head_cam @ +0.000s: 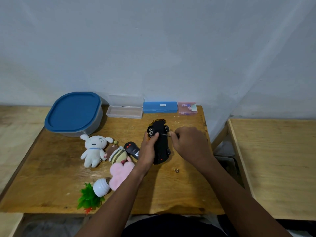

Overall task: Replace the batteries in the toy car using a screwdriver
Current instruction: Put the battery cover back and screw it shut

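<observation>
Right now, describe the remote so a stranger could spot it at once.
On the wooden table, look just left of the left hand, which grips the car. The remote lies there, between that hand and the striped plush. Unlike that soft plush, it is hard and black with two red buttons; unlike the car, it has no wheels.

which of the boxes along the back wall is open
The clear case, its lid standing up behind the empty tray. It sits between the blue-lidded tub and the blue case, both closed.
</observation>
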The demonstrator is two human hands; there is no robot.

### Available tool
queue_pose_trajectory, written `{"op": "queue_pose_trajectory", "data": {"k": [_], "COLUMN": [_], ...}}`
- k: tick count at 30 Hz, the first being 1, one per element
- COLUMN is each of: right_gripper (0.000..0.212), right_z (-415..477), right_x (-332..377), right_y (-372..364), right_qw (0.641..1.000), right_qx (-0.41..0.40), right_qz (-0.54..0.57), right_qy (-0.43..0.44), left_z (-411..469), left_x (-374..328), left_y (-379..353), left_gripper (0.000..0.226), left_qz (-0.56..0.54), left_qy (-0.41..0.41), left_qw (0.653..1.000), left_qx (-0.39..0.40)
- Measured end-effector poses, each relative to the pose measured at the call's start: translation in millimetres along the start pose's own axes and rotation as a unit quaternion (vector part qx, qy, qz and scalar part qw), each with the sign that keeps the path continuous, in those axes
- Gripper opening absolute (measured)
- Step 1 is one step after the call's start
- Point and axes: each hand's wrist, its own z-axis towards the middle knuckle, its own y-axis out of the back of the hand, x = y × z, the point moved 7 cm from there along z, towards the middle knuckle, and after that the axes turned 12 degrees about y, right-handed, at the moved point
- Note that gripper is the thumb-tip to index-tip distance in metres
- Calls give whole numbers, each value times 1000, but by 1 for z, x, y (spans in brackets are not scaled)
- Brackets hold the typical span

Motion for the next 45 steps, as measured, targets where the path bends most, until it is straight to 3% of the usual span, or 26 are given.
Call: {"op": "queue_pose_trajectory", "data": {"k": [2, 5, 9, 13, 19, 23, 25, 30, 36, 40, 43, 45], "right_gripper": [14, 22, 10, 29, 42, 19, 23, 7, 44, 39, 22, 22], "right_z": [1, 4, 3, 3, 7, 8, 10, 9, 9, 7, 6, 8], "right_x": [3, 6, 2, 0, -7, -3, -1, -2, -13, -13, -9, -7], "right_y": [6, 10, 13, 18, 10, 11, 6, 14, -1, -2, 1, 2], "right_qw": [1000, 999, 999, 996, 999, 999, 999, 998, 999, 998, 999, 998], "right_qx": [-3, 2, -45, -70, -44, -21, 7, -29, 23, 52, 40, 44], "right_qz": [18, 26, 14, -58, -16, 32, 38, -40, -47, -3, 23, 35], "right_qy": [22, 42, 12, 7, -26, 5, 21, 33, -10, -26, 1, 15], "left_z": [0, -1, 1, 1, 2, 2, 2, 2, 2, 0, 0, 1], "left_x": [-1, -3, -4, -11, -16, -15, -15, -13, -12, -8, -6, -4], "left_y": [-2, -5, -4, -4, -7, -6, -5, -4, -4, -5, -6, -6], "left_gripper": [29, 44, 35, 32, 15, 17, 20, 28, 18, 17, 26, 34], "left_qz": [-2, -12, -19, 12, 18, 15, 6, 7, 32, 35, 21, 11], "left_qy": [-2, 0, -2, -14, -19, -9, -6, 1, -8, -10, 0, 4], "left_qw": [1000, 1000, 1000, 1000, 1000, 1000, 1000, 1000, 999, 999, 1000, 1000], "left_qx": [0, 0, -4, -14, -10, -8, -9, -10, -9, -10, -5, -6]}}
